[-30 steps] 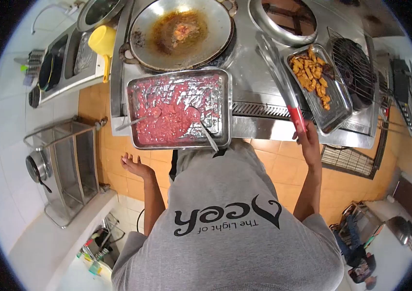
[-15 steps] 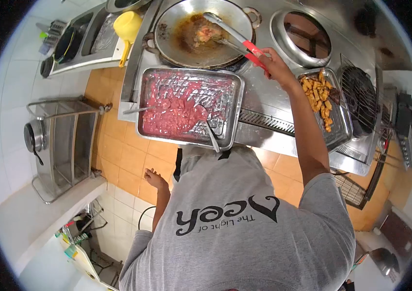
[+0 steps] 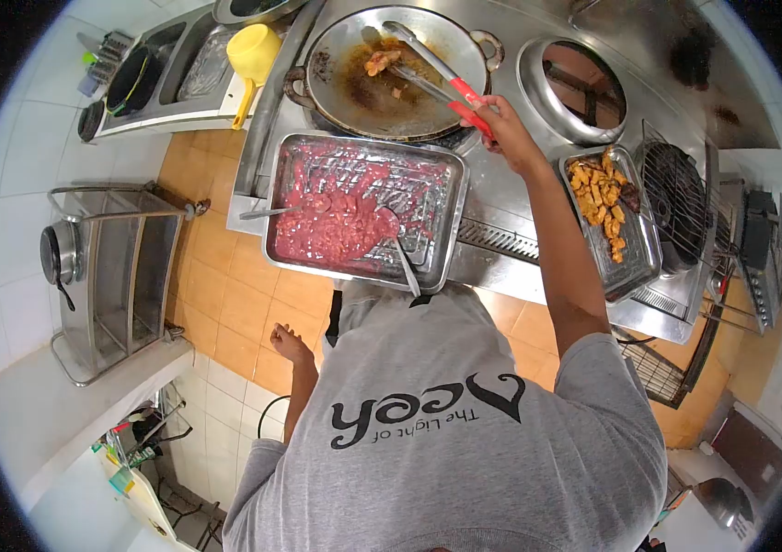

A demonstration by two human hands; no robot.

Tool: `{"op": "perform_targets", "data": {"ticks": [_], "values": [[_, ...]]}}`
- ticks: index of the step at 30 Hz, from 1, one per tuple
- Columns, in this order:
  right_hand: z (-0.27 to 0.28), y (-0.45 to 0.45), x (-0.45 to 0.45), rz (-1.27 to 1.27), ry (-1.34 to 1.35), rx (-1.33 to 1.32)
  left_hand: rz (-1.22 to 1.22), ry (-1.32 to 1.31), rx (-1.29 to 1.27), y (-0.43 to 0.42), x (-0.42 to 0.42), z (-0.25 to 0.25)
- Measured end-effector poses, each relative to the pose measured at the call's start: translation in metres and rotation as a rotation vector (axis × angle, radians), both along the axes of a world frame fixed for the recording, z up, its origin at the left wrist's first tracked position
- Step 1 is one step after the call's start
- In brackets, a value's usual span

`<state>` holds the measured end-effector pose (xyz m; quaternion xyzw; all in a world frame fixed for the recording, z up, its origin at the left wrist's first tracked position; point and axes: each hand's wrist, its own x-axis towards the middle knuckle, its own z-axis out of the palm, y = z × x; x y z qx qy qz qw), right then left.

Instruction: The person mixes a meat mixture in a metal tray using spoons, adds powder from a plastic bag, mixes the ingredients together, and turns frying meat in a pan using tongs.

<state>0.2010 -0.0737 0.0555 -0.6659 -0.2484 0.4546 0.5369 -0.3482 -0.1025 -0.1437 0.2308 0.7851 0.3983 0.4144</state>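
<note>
My right hand (image 3: pixel 507 136) is closed around the red grips of metal tongs (image 3: pixel 434 64), which reach into a wide wok (image 3: pixel 455 92). The tongs' arms are spread apart. By the lower arm's tip lies a browned piece of food (image 3: pixel 380 63); I cannot tell whether they touch. Brown, oily residue coats the wok's bottom. My left hand (image 3: pixel 292 344) hangs at my side over the floor, fingers loosely bent and partly apart, holding nothing. Between me and the wok is a metal tray (image 3: pixel 457 207) of raw, reddish meat (image 3: pixel 340 228) with two metal utensils in it.
On the right, a second metal tray (image 3: pixel 630 267) holds browned pieces (image 3: pixel 603 198), beside a round wire grill (image 3: pixel 676 179). A metal ring burner (image 3: pixel 534 87) stands right of the wok. A yellow dipper (image 3: pixel 253 52) rests by the sink; a metal rack (image 3: pixel 120 271) is left.
The food piece now lies farther left in the wok, and the tongs' lower arm has shifted left with it. My right hand has moved slightly left. My left hand stays low.
</note>
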Motion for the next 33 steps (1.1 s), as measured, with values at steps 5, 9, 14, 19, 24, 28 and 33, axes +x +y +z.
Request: {"op": "perform_targets", "data": {"ticks": [5, 9, 14, 19, 24, 28, 33], "values": [[0.007, 0.009, -0.004, -0.003, -0.005, 0.043, -0.009, 0.004, -0.008, 0.010, 0.001, 0.002], [0.013, 0.023, -0.008, -0.016, -0.025, 0.007, -0.004, 0.034, -0.044, 0.011, -0.009, -0.005], [0.016, 0.035, -0.002, -0.036, -0.041, 0.040, -0.009, -0.008, -0.015, 0.011, -0.027, -0.017], [0.021, 0.039, 0.007, -0.063, 0.001, 0.028, 0.008, 0.038, -0.031, 0.015, -0.027, -0.014], [0.017, 0.050, 0.003, -0.045, -0.040, 0.027, -0.058, 0.047, -0.052, 0.024, -0.032, -0.013], [0.015, 0.064, 0.002, -0.005, -0.102, -0.012, -0.100, 0.054, -0.046, 0.036, -0.026, -0.010], [0.023, 0.059, 0.006, 0.036, -0.182, -0.120, -0.140, 0.047, -0.026, 0.050, -0.018, -0.012]]}}
